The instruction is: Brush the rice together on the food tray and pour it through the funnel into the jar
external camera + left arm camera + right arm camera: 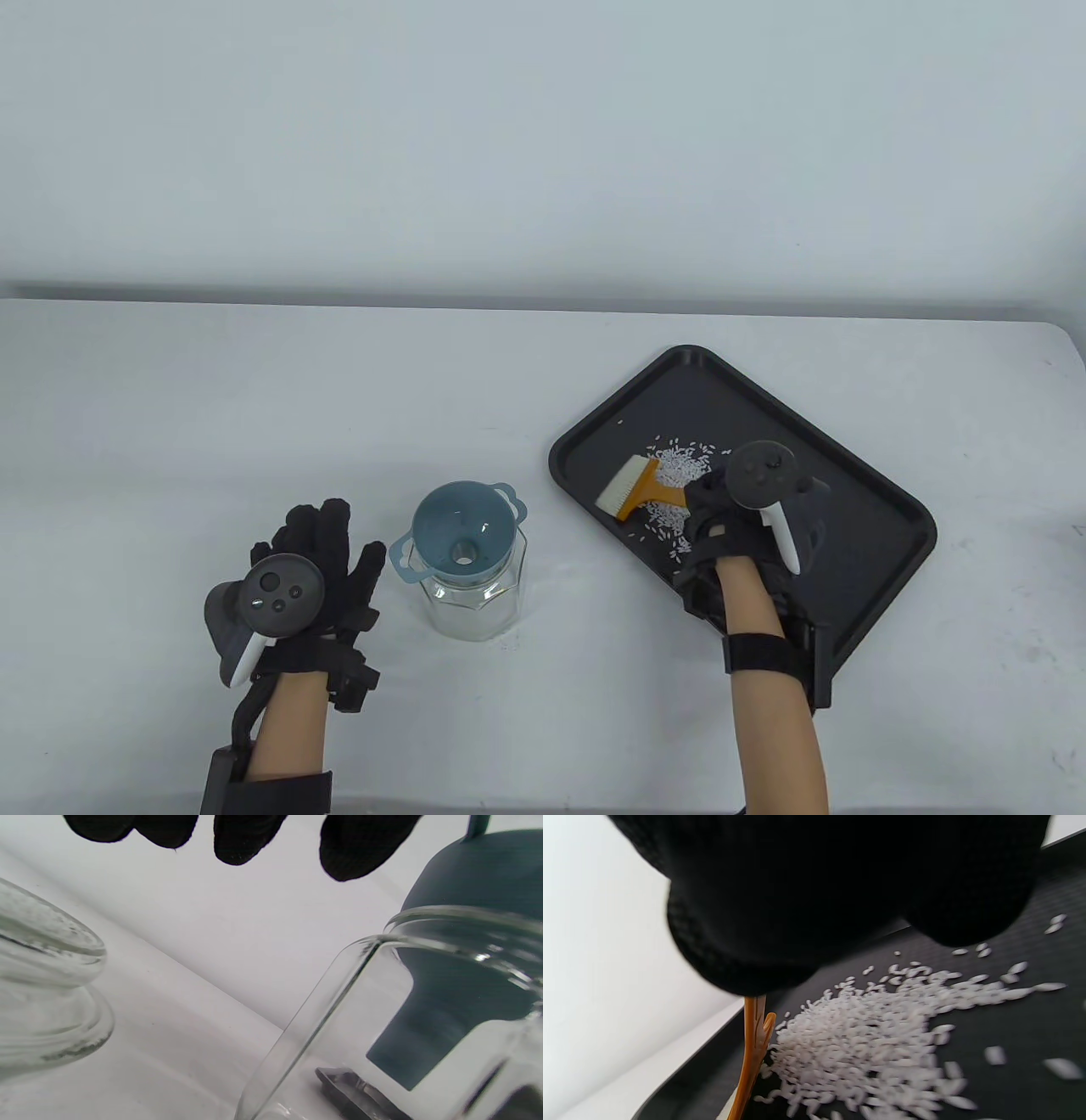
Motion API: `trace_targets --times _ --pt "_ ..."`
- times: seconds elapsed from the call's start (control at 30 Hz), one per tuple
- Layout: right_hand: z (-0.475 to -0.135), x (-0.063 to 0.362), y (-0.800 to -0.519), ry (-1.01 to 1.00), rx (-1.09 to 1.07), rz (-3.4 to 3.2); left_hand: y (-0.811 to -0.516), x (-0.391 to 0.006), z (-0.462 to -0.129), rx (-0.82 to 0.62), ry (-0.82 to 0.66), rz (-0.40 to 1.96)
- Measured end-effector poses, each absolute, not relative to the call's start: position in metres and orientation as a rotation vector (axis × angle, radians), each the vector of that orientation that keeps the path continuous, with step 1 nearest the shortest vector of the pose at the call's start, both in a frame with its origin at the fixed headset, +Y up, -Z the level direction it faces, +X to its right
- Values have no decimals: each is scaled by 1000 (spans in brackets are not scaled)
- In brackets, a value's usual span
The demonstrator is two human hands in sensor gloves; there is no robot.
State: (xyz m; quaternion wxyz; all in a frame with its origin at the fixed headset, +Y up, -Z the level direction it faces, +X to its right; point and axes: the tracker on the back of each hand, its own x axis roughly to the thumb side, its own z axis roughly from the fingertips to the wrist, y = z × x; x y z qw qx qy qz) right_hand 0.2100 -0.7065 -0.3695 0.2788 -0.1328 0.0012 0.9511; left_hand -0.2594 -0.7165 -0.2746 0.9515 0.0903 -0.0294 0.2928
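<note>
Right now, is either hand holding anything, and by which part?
The right hand grips the brush by its orange handle, bristles on the tray. The left hand holds nothing, fingers straight.

White rice (pixel 679 465) lies loosely heaped on the black food tray (pixel 882 509) beside an orange brush (pixel 632 491); a blue-grey funnel (pixel 462 543) sits upright in the clear glass jar (pixel 475 607).

The white counter (pixel 254 407) is occupied by a glass jar (pixel 475 598) and, well apart, a black tray (pixel 857 501).
</note>
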Motion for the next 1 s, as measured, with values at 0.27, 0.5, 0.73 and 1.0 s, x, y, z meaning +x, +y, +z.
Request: trace_targets --times 0.27,0.5,0.73,1.0 --pt "-306 271 -665 246 -357 2775 -718 -259 -273 167 -50 608" --pt "-286 295 -641 182 -298 2645 -718 -259 -273 164 -46 610" --pt "-319 257 -648 -218 -228 2415 -717 -261 -273 168 -40 618" --pt "-391 196 -697 -329 -404 2300 -715 -262 -272 173 -46 646"
